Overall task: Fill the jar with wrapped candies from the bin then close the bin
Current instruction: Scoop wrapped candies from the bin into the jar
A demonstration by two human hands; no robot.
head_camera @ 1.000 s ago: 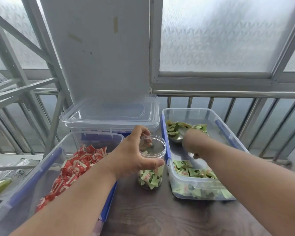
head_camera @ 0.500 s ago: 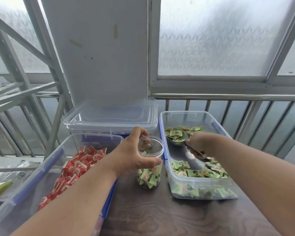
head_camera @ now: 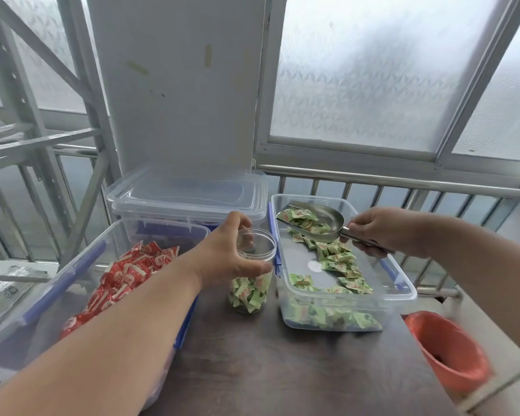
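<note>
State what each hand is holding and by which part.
The left hand grips the clear jar around its upper wall, just below the rim. The right hand holds the metal scoop, loaded with green candies, by its handle.

The clear jar (head_camera: 250, 276) is standing upright at frame centre, partly filled with green candies (head_camera: 248, 292). The open clear bin (head_camera: 339, 265) is sitting just right of it.
</note>
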